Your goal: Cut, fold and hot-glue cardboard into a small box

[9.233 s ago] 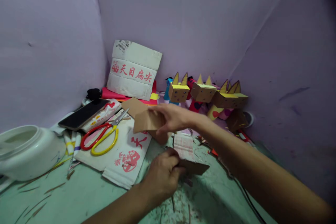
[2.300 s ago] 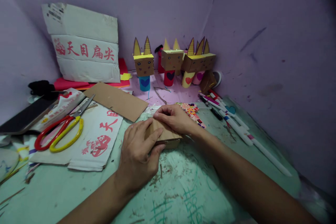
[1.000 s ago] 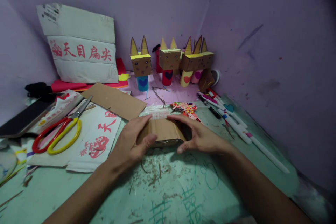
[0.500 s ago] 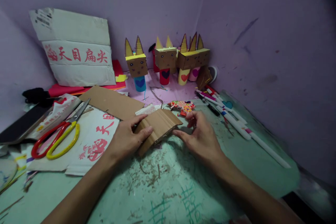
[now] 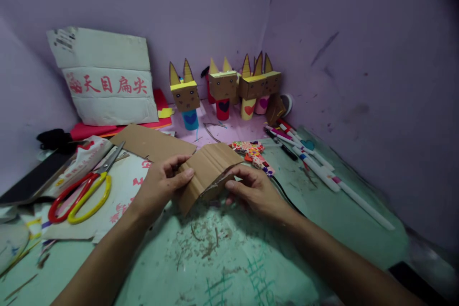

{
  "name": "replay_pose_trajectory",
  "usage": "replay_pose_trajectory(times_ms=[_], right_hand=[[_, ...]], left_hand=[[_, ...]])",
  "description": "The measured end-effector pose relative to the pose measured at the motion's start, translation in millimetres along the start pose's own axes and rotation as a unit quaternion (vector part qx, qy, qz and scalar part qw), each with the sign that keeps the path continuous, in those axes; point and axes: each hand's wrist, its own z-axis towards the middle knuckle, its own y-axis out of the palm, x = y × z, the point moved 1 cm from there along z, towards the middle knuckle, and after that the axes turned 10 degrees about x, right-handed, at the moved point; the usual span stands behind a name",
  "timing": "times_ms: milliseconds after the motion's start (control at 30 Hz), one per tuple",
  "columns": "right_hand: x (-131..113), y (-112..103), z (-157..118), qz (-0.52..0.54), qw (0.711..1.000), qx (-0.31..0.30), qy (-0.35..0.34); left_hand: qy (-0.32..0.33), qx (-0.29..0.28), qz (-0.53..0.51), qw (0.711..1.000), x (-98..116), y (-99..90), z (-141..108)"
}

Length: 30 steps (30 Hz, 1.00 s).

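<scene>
A bent piece of brown cardboard with creases across it is held above the green table. My left hand grips its left side, thumb on top and fingers behind. At the right edge, my right hand has its thumb and fingers closed on the cardboard's lower edge or an inner flap; the exact grip is partly hidden. Just behind the right hand lies a flower-patterned cloth item with a dark cord running from it.
Red-and-yellow-handled scissors rest on white printed cardboard at left, near a flat brown cardboard sheet. Several box-headed cardboard figures stand by the wall. Markers lie at right. Scraps litter the green table.
The cardboard has moved slightly left and looks more bent. My right hand has come in left and down to its edge, uncovering more of the flowered cloth and cord. The view has shifted slightly.
</scene>
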Motion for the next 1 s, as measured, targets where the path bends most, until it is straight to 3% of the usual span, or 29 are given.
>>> replay_pose_trajectory(times_ms=[133, 400, 600, 800, 1000], right_hand=[[-18.7, 12.0, 7.7, 0.024, 0.998, -0.052, 0.03], [-27.1, 28.1, 12.9, -0.002, 0.999, -0.03, 0.022], [-25.5, 24.7, 14.3, -0.029, 0.999, 0.008, -0.046], [-22.3, 28.4, 13.6, 0.007, 1.0, -0.008, 0.004], [-22.6, 29.4, 12.3, 0.024, 1.0, -0.002, -0.001]], left_hand=[[0.002, -0.002, -0.057, 0.998, 14.5, -16.0, 0.0], [-0.025, -0.094, -0.101, 0.99, 17.6, -18.8, -6.6], [-0.012, -0.082, -0.103, 0.991, 12.9, -16.0, -8.6], [-0.012, -0.086, -0.117, 0.989, 13.6, -11.8, -9.7], [-0.008, -0.078, -0.093, 0.993, 14.6, -12.0, -10.7]])
